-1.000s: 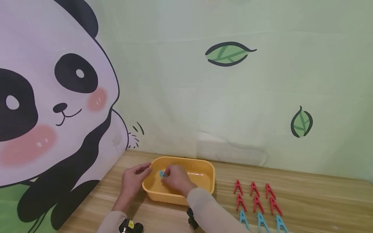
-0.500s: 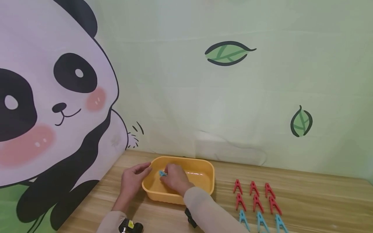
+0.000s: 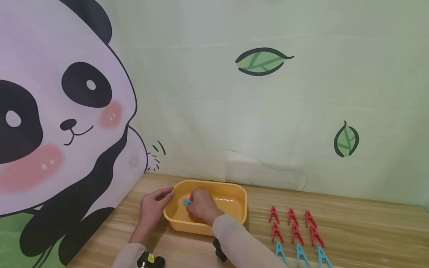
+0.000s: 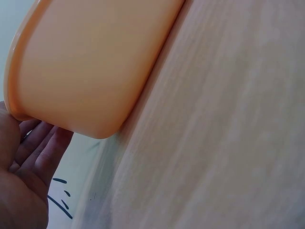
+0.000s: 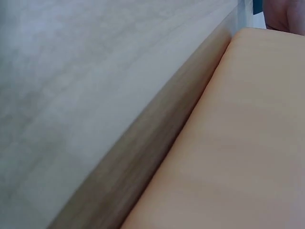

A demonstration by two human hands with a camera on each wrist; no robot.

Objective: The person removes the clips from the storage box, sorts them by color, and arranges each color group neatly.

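Observation:
A yellow plastic basin (image 3: 234,189) stands on the wooden table. My left hand (image 3: 152,206) holds the basin's left end, the thumb at the rim and the fingers against the outer wall, as the left wrist view shows below the basin's side (image 4: 90,67). My right hand (image 3: 202,204) reaches inside the basin and pinches a blue clothespin (image 3: 186,202) low over the floor of it. One end of the clothespin sticks out to the left; the rest is hidden by the fingers. In the right wrist view the basin's outer wall (image 5: 228,143) covers the right hand's work.
Right of the basin, red clothespins (image 3: 275,232) lie in two rows, with a row of blue clothespins (image 3: 301,255) nearer the front, partly cut off. A pale green backdrop (image 3: 201,111) with a panda and leaves hangs behind the table (image 3: 368,230).
Both hands stay nearly in place. The blue clothespin in the right hand has shifted very slightly and tilts a little differently.

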